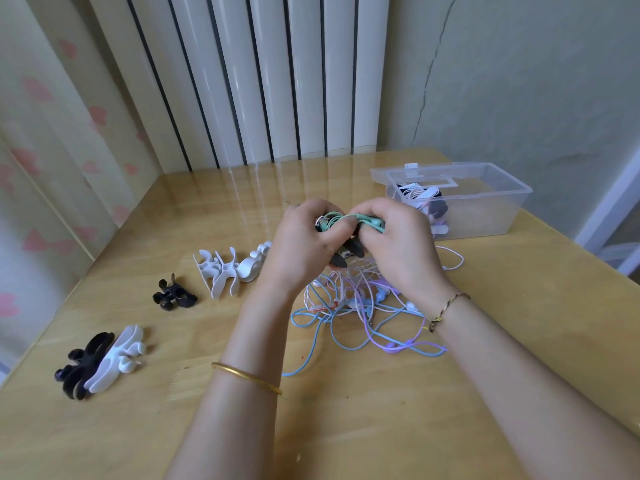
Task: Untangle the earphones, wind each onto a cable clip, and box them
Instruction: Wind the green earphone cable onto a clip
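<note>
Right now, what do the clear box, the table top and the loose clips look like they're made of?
The clear box: likely hard plastic, faintly frosted; wound earphones show through its wall. The table top: wood or wood-look, glossy; the radiator reflects in it. The loose clips: moulded plastic or rubber, smooth with soft highlights; which one I cannot tell.

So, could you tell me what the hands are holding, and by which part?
Both hold a black clip wound with green earphones: the left hand grips its left side, the right hand its right side, over the cable.
</note>
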Demonstrator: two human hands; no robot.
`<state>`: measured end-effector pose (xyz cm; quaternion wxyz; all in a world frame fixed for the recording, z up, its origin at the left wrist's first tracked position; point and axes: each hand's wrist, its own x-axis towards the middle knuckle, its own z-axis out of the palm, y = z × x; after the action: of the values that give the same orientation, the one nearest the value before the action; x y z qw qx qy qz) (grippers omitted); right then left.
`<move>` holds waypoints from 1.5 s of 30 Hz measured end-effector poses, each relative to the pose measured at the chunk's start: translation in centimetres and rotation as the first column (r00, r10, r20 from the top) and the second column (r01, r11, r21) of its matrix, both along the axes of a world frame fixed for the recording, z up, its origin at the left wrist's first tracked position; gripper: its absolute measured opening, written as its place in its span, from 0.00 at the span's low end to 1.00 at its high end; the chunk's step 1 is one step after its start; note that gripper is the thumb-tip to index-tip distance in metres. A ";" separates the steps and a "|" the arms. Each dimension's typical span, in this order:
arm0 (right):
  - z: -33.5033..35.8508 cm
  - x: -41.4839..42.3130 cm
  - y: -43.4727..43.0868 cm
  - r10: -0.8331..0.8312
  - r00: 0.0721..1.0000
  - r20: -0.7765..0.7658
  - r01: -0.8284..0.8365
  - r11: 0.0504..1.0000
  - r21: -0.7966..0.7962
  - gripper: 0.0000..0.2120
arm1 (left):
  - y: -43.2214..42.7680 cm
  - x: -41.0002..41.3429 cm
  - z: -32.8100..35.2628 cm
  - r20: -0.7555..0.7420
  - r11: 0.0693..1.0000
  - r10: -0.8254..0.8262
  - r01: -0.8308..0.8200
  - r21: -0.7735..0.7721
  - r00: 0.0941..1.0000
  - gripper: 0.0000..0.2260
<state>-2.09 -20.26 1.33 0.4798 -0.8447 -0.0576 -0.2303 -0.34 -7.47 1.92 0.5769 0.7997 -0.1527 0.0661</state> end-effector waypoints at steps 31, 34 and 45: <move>1.4 0.4 -2.1 0.566 0.816 -0.115 -0.388 0.685 0.616 0.17 | 0.6 -0.7 0.4 -0.162 0.946 -0.212 0.161 -0.280 0.964 0.03; 1.6 0.4 -2.6 0.606 0.787 -0.117 -0.417 0.661 0.623 0.15 | 0.6 -0.7 0.4 -0.144 0.956 -0.203 0.164 -0.243 0.969 0.03; 1.4 0.2 -1.7 0.493 0.869 -0.046 -0.401 0.755 0.519 0.09 | 0.1 -0.8 0.6 -0.131 0.942 -0.177 0.129 -0.311 0.976 0.13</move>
<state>-1.84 -21.94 2.71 0.7232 -0.6721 -0.1543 -0.0382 -1.10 -7.37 2.50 0.7055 0.6909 -0.1568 -0.0196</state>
